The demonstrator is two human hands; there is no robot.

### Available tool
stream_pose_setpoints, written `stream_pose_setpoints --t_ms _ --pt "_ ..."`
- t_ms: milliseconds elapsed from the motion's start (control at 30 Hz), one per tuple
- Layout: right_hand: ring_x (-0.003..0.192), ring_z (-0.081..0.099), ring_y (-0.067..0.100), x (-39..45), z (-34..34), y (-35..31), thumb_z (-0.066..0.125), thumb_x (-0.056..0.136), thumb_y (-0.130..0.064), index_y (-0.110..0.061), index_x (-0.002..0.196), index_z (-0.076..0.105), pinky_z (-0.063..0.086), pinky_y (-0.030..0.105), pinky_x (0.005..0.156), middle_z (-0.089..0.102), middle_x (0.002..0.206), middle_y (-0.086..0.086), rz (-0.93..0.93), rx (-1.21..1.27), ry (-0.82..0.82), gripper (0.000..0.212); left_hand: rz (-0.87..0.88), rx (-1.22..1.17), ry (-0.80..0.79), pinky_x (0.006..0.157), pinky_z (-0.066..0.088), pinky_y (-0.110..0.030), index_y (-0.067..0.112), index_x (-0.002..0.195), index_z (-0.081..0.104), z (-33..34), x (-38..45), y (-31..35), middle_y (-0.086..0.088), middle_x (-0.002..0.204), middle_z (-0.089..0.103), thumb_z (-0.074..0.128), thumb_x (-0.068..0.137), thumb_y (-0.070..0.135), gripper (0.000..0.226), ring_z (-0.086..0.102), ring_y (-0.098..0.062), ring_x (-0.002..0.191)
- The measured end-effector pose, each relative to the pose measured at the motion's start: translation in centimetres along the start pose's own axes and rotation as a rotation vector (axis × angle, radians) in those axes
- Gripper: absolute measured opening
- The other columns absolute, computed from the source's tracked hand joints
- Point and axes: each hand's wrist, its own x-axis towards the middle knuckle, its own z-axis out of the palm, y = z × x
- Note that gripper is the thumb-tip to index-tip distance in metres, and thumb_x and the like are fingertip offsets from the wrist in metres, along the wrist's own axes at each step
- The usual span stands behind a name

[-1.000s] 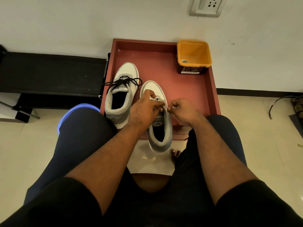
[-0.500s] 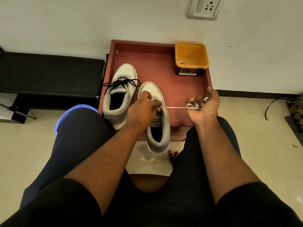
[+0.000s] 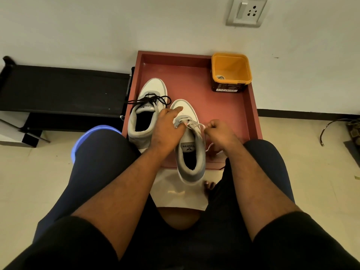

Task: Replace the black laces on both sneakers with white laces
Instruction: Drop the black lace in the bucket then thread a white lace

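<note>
Sitting on the floor against a white wall: a red tray (image 3: 196, 67), carrying both sneakers and an orange tub (image 3: 231, 72) in its far right corner. Lying on the tray's left side: the left sneaker (image 3: 145, 112), still wearing its black laces (image 3: 151, 100), loosely tangled over the tongue and not yet removed. Overhanging the tray's near edge just beside it: the right sneaker (image 3: 190, 145), already stripped of black and being threaded with a white lace (image 3: 195, 126) through its lowest eyelets.

Returning now to the shoe: the right hand (image 3: 221, 133), half a second ago stretched out toward the tray's right wall and drawing the lace taut, now curling close beside the eyelets and pinching the lace between fingertips. Resting on the sneaker's forefoot and steadying it: the left hand (image 3: 167, 129), fingers mostly extended, forefinger pointing toward the toe, thumb seemingly pressing near the eyelets; gripping of the lace there impossible to confirm.

Meaning for the task, probably: one crossing pulled through and snugged, next eyelet coming up. Trailing by the right wrist: slack lace (image 3: 211, 148) on the tray. Remaining: most of this shoe, and all of the other.
</note>
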Motion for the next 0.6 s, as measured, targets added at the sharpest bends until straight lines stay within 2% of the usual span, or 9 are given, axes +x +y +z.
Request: stream_pose_setpoints --t_ms 33,100,167,233,267,333,433,500,600 --pt "0.075 0.065 0.020 -0.6 -0.4 -0.6 0.052 0.078 -0.024 -0.025 0.069 0.061 0.048 0.045 0.086 0.066 0.069 -0.002 -0.041 0.153 0.039 0.013 -0.033 -0.065 0.030 0.093 0.048 -0.028 0.019 0.128 0.060 -0.3 0.0 0.2 0.002 0.108 0.058 0.065 0.086 0.009 0.043 0.059 -0.014 0.098" --pt "0.070 0.062 0.014 -1.2 -1.4 -1.3 0.053 0.089 -0.008 -0.018 0.089 0.064 0.049 0.035 0.077 0.065 0.075 0.001 -0.128 0.580 0.039 0.015 -0.133 -0.284 0.020 0.064 0.053 -0.029 0.014 0.124 0.061 -1.1 -0.1 1.1 -0.001 0.094 0.066 0.055 0.088 -0.002 0.040 0.059 -0.012 0.068" --pt "0.077 0.065 0.016 -2.1 -2.5 -2.0 0.049 0.095 -0.008 -0.019 0.112 0.063 0.052 0.036 0.077 0.070 0.091 0.005 -0.182 1.021 -0.174 0.024 -0.249 -0.499 -0.086 0.040 0.040 -0.022 0.012 0.126 0.055 -1.8 -0.6 2.3 -0.011 0.094 0.072 0.047 0.092 -0.003 0.038 0.051 -0.014 0.045" --pt "0.094 0.067 0.021 -2.4 -3.0 -1.8 0.042 0.098 -0.009 -0.019 0.121 0.062 0.054 0.039 0.086 0.069 0.114 0.009 -0.239 1.289 -0.381 0.031 -0.360 -0.677 -0.238 0.036 0.036 -0.021 0.016 0.128 0.048 -2.0 -1.2 3.1 -0.010 0.102 0.073 0.044 0.096 0.003 0.035 0.048 -0.017 0.039" --pt "0.103 0.067 0.023 -2.5 -3.0 -1.8 0.042 0.097 -0.008 -0.018 0.121 0.064 0.052 0.041 0.091 0.066 0.123 0.009 -0.271 1.334 -0.436 0.033 -0.400 -0.746 -0.310 0.037 0.037 -0.021 0.017 0.128 0.045 -2.0 -1.4 3.4 -0.007 0.107 0.072 0.043 0.098 0.008 0.031 0.048 -0.018 0.039" --pt "0.111 0.064 0.025 -2.4 -2.7 -1.7 0.048 0.092 -0.006 -0.016 0.115 0.069 0.045 0.044 0.099 0.064 0.127 0.009 -0.307 1.338 -0.431 0.033 -0.450 -0.812 -0.420 0.039 0.039 -0.023 0.018 0.127 0.043 -1.4 -1.9 3.7 -0.004 0.114 0.069 0.042 0.102 0.020 0.026 0.048 -0.020 0.041" --pt "0.105 0.068 0.024 -2.5 -2.3 -2.2 0.059 0.082 -0.003 -0.011 0.107 0.071 0.047 0.040 0.098 0.070 0.114 0.011 -0.271 1.340 -0.300 0.029 -0.451 -0.771 -0.524 0.040 0.038 -0.023 0.021 0.123 0.045 -0.3 -2.8 3.8 -0.007 0.115 0.069 0.048 0.099 0.037 0.028 0.047 -0.019 0.047" --pt "0.096 0.071 0.022 -2.3 -2.3 -2.3 0.059 0.084 0.001 -0.007 0.106 0.067 0.052 0.035 0.092 0.073 0.102 0.011 -0.227 1.298 -0.209 0.025 -0.404 -0.724 -0.522 0.038 0.034 -0.021 0.021 0.116 0.051 0.4 -3.2 3.7 -0.006 0.104 0.072 0.056 0.096 0.032 0.023 0.044 -0.015 0.045" --pt "0.091 0.071 0.023 -2.3 -2.1 -2.4 0.057 0.088 0.005 -0.004 0.103 0.066 0.052 0.038 0.092 0.074 0.096 0.012 -0.211 1.237 -0.188 0.019 -0.326 -0.613 -0.476 0.039 0.028 -0.018 0.015 0.106 0.062 0.5 -3.4 3.4 0.002 0.077 0.069 0.063 0.092 0.023 0.015 0.038 -0.010 0.043"
